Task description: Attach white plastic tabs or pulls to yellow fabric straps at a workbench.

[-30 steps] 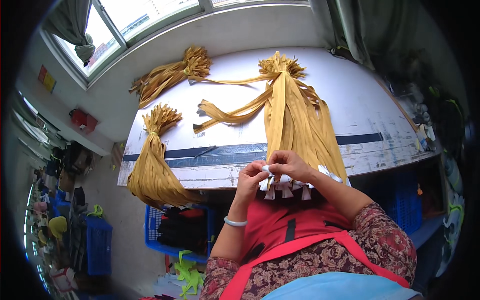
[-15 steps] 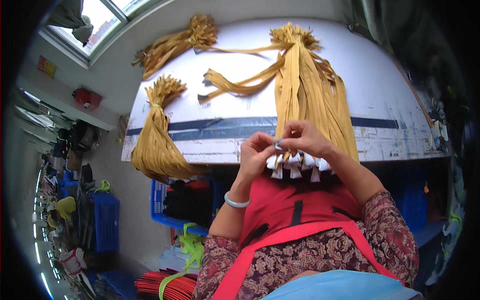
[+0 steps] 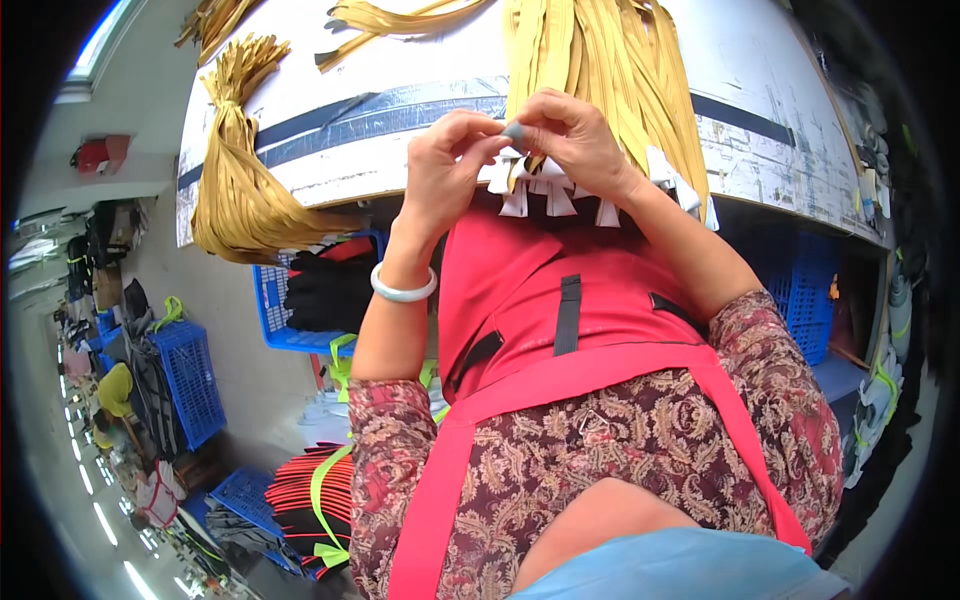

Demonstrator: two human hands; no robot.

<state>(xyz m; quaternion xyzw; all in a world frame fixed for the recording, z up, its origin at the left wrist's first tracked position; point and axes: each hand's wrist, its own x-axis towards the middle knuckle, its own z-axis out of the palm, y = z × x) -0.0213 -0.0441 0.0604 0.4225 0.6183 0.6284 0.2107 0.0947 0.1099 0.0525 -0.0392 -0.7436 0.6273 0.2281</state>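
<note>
At the table's near edge both hands meet, fingertips pinched together on one small grey piece [image 3: 512, 131] at the end of a yellow strap. Left hand [image 3: 447, 165] pinches it from the left, thumb and forefinger closed; right hand [image 3: 572, 140] pinches from the right, the other fingers curled over. White bangle [image 3: 403, 291] on left wrist.

Strap belongs to the yellow strap bundle [image 3: 600, 70], which lies on the white table [image 3: 760, 130] and drapes over the edge; its ends carry white tabs [image 3: 545, 200] hanging just under the hands. Straps look thin, light, floppy, probably a bit slick, so likely best held right at the stiff end by the tab, not mid-length. What the grey piece is, can't tell.

Second tied yellow bundle [image 3: 235, 170] hangs off the table's left edge; more yellow strips [image 3: 390, 18] lie farther back. Dark tape line [image 3: 380, 112] crosses the tabletop. Red apron [image 3: 560, 300] below the hands. Blue crates [image 3: 190, 380] on the floor to the left, one under the table holding dark stuff.
</note>
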